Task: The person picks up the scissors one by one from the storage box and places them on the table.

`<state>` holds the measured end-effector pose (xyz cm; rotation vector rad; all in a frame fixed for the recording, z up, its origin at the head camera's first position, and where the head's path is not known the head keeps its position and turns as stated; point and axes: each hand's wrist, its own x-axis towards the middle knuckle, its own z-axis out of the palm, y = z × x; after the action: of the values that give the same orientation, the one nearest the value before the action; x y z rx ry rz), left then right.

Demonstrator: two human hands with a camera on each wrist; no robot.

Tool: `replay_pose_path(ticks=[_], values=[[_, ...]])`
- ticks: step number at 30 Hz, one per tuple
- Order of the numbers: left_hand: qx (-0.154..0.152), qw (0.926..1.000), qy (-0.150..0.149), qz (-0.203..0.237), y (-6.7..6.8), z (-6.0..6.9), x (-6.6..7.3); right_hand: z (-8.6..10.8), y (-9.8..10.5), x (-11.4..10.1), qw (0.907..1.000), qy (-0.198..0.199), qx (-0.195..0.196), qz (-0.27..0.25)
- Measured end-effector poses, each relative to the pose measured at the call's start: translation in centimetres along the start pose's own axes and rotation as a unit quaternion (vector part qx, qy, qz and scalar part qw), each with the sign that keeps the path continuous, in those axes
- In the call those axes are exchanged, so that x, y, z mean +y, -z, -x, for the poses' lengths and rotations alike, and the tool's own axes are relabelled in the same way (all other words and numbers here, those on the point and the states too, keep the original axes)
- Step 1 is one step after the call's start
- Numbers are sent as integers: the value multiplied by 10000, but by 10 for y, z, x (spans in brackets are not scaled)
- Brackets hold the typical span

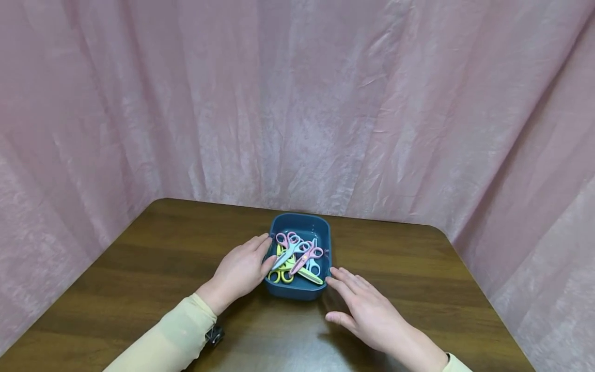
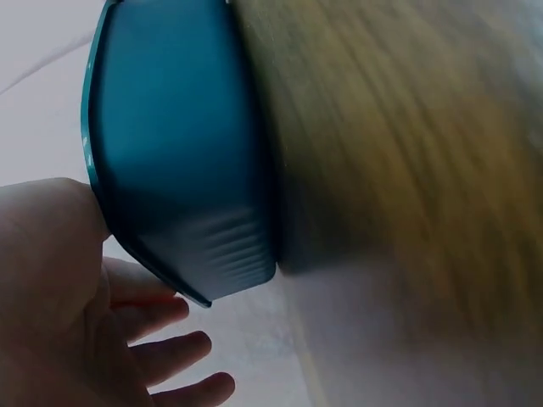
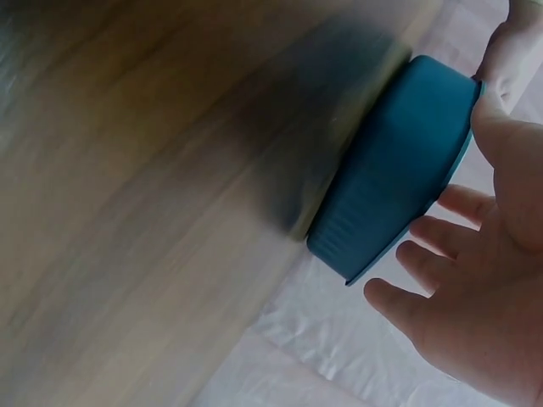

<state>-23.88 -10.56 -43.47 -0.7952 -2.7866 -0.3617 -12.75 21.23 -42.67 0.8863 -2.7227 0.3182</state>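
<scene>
A dark blue plastic bin (image 1: 293, 293) stands on the table, holding several small scissors in pink, light blue and yellow-green. Light blue scissors (image 1: 292, 249) and pink scissors (image 1: 304, 258) lie on top of the pile. At the bin's left side, my left hand (image 1: 241, 268) touches the rim, its fingers loosely extended and the thumb by the front left edge. My right hand (image 1: 369, 310) is beside the front right corner, fingers spread, with fingertips close to the rim; whether they touch it I cannot tell. Both wrist views show the bin's outer wall (image 2: 178, 127) close to the hands.
The brown wooden table (image 1: 162, 243) has rounded far corners and extends on both sides of the bin. Pink curtains (image 1: 297, 113) hang right behind its far edge and along the sides. A small black device (image 1: 215, 335) sits at the left wrist.
</scene>
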Motion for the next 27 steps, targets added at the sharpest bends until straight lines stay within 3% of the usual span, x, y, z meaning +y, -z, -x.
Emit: replay_pose_path(ticks=[8, 13, 22, 27], values=[[-62, 9989, -187, -437, 2, -12, 10, 1, 7, 9, 10000, 17, 46, 31], [-48, 9990, -280, -340, 1, -16, 9, -8, 14, 11, 9999, -139, 12, -35], [72, 9990, -333, -286, 3, -15, 0, -47, 15, 23, 9994, -144, 267, 167], [81, 9991, -332, -240, 6, -15, 0, -73, 15, 32, 9991, 48, 305, 274]])
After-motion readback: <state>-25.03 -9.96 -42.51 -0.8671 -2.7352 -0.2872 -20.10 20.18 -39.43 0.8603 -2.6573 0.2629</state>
